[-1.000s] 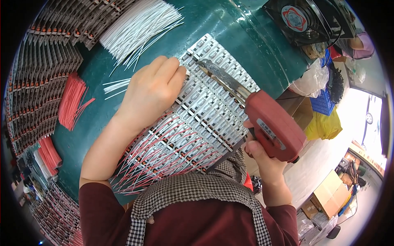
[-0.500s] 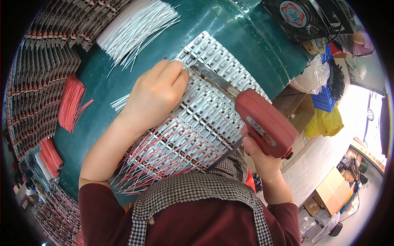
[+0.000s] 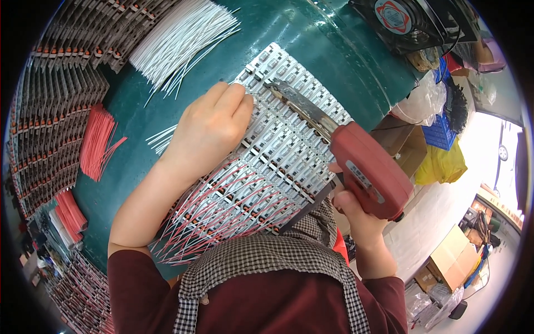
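So the left hand (image 3: 217,119) is curled up, fingers pressed together, sitting over the upper-left edge of the panel. Its fingertips are tucked out of sight, so I can't tell what they're pinching, but a small bunch of thin white wires (image 3: 160,138) pokes out from under its outer side. The right hand (image 3: 359,217) is wrapped around the grip of a chunky red plastic soldering gun (image 3: 372,170). The gun's long, dirty metal tip (image 3: 297,104) points up and left, ending just beside the left hand, over the panel; can't tell if it's actually touching.

The panel (image 3: 286,136) itself, a big silvery-white sheet of small rectangular modules in rows, sits right in front of the person at a slant. Its lower part is covered in loose red and white wires (image 3: 222,217) fanning down toward a black-and-white checked apron (image 3: 261,256).

Further out, on the shiny green tabletop (image 3: 133,106), there's a fat pile of white wires (image 3: 186,42) up top and a red wire bundle (image 3: 97,145) to the left, near tall rows of grey stacked panels (image 3: 53,128). Upper right has a black square fan (image 3: 403,25). Past the table edge: a clear plastic bag (image 3: 420,106), a blue plastic crate (image 3: 438,134) and a bright yellow bag (image 3: 448,162).
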A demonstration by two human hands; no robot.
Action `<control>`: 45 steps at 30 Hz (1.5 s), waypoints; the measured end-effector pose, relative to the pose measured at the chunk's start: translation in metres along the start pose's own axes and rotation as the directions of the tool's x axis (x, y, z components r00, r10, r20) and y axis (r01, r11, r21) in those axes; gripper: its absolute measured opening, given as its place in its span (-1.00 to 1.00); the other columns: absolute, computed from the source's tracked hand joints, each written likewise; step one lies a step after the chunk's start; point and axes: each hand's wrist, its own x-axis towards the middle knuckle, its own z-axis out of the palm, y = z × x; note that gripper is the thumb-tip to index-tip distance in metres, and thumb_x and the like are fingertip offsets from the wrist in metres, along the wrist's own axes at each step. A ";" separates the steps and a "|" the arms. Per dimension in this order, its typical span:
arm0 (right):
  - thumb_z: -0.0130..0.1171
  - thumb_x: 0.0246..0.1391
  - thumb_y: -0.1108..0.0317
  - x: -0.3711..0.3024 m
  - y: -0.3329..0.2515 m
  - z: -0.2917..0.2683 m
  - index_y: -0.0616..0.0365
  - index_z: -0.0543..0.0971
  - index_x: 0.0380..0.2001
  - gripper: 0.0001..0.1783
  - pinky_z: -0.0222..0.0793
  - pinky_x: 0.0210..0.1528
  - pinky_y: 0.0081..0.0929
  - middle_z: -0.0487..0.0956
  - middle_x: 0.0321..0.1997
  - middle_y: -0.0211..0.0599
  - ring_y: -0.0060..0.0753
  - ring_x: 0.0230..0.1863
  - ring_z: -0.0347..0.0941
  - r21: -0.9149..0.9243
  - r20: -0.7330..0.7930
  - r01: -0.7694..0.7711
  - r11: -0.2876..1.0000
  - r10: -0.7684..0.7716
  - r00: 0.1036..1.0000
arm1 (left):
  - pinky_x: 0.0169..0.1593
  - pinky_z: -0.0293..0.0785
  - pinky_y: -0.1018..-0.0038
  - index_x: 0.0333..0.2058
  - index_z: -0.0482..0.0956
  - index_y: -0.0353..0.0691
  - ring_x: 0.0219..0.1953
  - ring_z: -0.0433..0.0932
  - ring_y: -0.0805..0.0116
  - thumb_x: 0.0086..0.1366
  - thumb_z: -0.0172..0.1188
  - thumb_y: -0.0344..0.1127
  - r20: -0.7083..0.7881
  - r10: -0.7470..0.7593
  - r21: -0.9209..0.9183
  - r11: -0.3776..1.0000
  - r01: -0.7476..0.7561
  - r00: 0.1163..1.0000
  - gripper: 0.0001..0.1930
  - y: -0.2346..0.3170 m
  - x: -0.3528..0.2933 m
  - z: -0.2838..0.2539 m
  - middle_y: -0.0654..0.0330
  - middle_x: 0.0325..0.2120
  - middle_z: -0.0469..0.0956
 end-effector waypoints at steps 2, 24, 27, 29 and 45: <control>0.25 -0.07 0.52 -0.002 -0.001 0.001 0.24 0.46 -0.02 -0.54 0.33 0.00 -0.49 0.49 0.00 -0.19 -0.38 0.01 0.42 0.096 0.016 0.010 0.995 -0.012 1.000 | -0.35 0.43 0.43 -0.32 0.51 -0.36 -0.39 0.44 0.27 -0.09 0.12 -0.49 0.029 -0.022 -0.012 1.000 0.023 0.999 -0.74 0.001 0.000 -0.001 0.17 -0.42 0.40; 0.33 -0.17 0.57 -0.002 0.006 0.001 0.37 0.34 0.08 -0.34 0.42 -0.15 -0.58 0.55 -0.20 -0.30 -0.59 -0.21 0.49 0.078 0.003 -0.038 0.996 0.038 0.999 | -0.36 0.42 0.42 -0.33 0.52 -0.37 -0.40 0.46 0.25 -0.07 0.12 -0.50 0.067 -0.004 -0.078 0.997 0.009 0.998 -0.76 0.009 0.003 -0.001 0.16 -0.43 0.41; 0.34 -0.18 0.53 -0.003 0.011 0.001 0.37 0.35 0.07 -0.33 0.41 -0.12 -0.59 0.56 -0.14 -0.26 -0.55 -0.20 0.51 0.042 0.008 0.030 0.999 -0.031 0.999 | -0.35 0.43 0.41 -0.33 0.51 -0.37 -0.40 0.46 0.24 -0.07 0.12 -0.50 0.075 -0.008 -0.069 0.998 0.014 0.997 -0.75 0.010 0.002 -0.001 0.16 -0.42 0.41; 0.35 -0.19 0.51 -0.002 0.009 0.002 0.37 0.35 0.07 -0.33 0.40 -0.10 -0.57 0.55 -0.10 -0.23 -0.49 -0.17 0.52 -0.026 -0.001 0.025 0.999 -0.025 1.000 | -0.35 0.43 0.41 -0.32 0.51 -0.37 -0.40 0.46 0.24 -0.07 0.12 -0.50 0.080 -0.014 -0.060 0.998 0.019 0.997 -0.75 0.011 0.002 -0.001 0.15 -0.42 0.41; 0.18 -0.07 0.51 -0.012 0.023 -0.007 0.33 0.25 0.11 -0.38 0.30 -0.48 -0.64 0.52 -0.15 -0.08 -0.64 -0.52 0.34 -0.048 0.011 0.151 0.987 -0.150 0.989 | -0.44 0.40 0.45 -0.42 0.49 -0.35 -0.45 0.42 0.30 -0.10 0.12 -0.48 0.033 0.020 -0.049 0.999 -0.018 0.999 -0.82 0.015 0.006 0.000 0.19 -0.50 0.34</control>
